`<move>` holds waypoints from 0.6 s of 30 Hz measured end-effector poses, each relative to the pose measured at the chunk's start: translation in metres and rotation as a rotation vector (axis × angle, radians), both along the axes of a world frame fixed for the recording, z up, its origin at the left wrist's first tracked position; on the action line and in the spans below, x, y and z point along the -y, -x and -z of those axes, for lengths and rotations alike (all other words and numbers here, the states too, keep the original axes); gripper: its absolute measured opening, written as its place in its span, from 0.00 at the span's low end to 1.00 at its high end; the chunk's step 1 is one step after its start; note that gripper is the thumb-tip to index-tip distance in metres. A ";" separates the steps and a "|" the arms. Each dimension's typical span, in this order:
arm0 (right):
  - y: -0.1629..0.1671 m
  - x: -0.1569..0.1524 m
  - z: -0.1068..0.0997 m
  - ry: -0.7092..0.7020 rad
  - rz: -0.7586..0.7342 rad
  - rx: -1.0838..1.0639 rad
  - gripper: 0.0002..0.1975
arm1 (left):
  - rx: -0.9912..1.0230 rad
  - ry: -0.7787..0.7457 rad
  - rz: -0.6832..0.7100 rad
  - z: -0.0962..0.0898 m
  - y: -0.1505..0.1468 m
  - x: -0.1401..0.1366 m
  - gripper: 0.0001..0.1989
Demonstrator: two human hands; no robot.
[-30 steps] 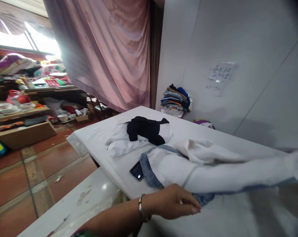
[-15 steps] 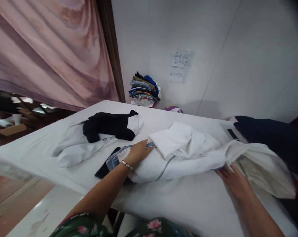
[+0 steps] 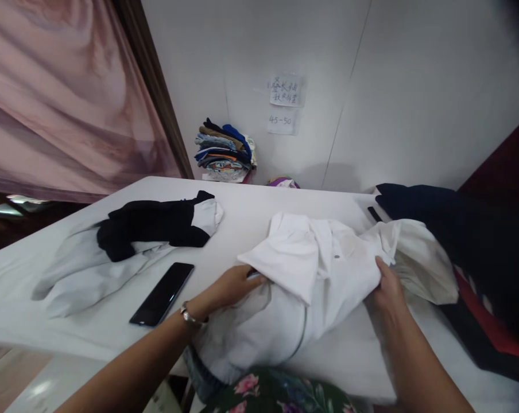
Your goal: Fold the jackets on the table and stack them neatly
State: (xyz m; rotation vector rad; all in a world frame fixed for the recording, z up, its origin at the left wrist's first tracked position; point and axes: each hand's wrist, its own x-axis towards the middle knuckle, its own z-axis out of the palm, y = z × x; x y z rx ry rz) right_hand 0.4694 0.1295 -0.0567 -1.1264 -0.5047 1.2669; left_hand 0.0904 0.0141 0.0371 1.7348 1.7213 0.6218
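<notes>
Left grip (image 3: 236, 285) curled over white garment (image 3: 287, 312), right grip (image 3: 388, 287) pinching it.

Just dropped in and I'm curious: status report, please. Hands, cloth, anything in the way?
Left hand on white garment, fingertips partly hidden. Right hand gripping its right side. Garment bunched on table. Phone nearby at left, apart from garment.

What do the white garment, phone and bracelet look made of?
White garment: matte fabric, possibly cotton; soft folds and a seam show, but fibre can't be told.
Phone: likely glass front, glossy; smooth, dark face.
Bracelet: probably metal, polished; silvery with bright glints.
</notes>
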 end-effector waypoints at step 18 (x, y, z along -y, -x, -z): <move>0.007 0.019 -0.018 0.085 -0.296 -0.060 0.22 | -0.457 -0.019 0.217 -0.046 -0.028 -0.108 0.02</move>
